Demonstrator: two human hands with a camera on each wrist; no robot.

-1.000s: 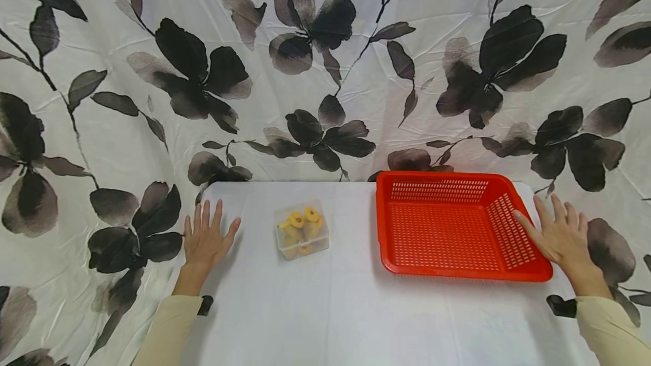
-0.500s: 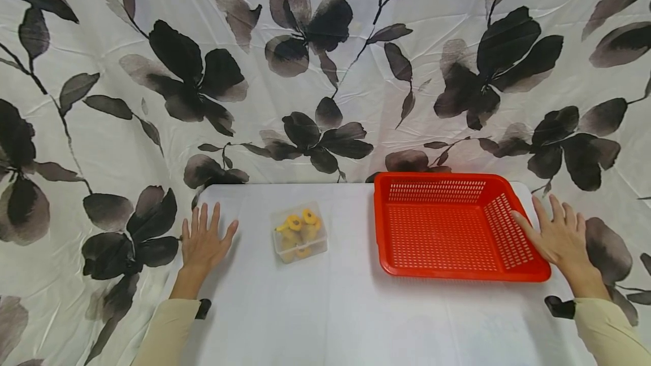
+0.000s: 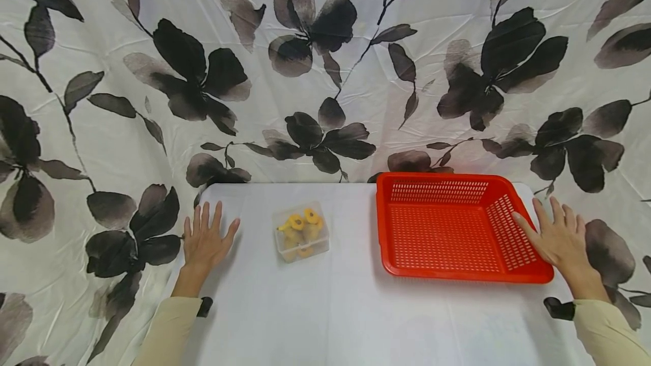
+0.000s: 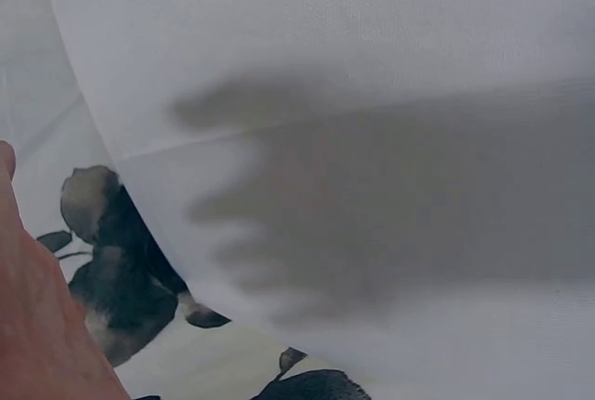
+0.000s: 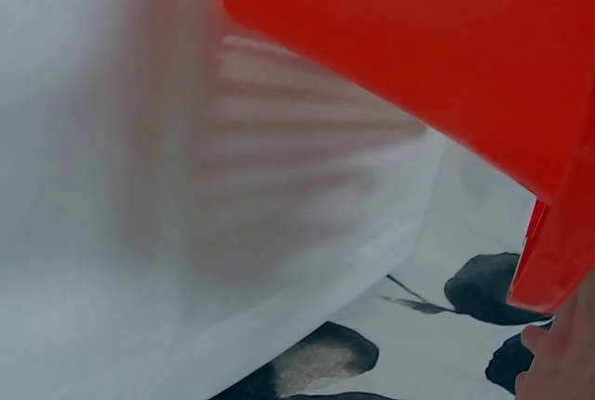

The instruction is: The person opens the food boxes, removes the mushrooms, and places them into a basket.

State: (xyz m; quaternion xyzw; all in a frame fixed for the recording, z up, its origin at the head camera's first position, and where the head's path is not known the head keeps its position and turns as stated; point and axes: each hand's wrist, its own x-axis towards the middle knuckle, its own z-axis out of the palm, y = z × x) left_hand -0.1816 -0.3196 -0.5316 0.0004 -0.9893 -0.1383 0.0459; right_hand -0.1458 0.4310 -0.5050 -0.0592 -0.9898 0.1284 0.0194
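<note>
With fingers spread, my left hand hovers palm down over the table's left side, casting a shadow that the left wrist view also shows. To its right sits a small clear plastic box holding several yellow pieces, some with dark centres. A red perforated plastic basket occupies the right side, with no contents showing. My right hand is at the basket's right edge, fingers extended and thumb overlapping the rim. In the right wrist view the basket's wall fills the upper right, with part of the hand below it.
Everything stands on a white-covered table. Behind and beside it hangs a white cloth with dark flower prints. Bare table surface lies between the box and the basket and along the front.
</note>
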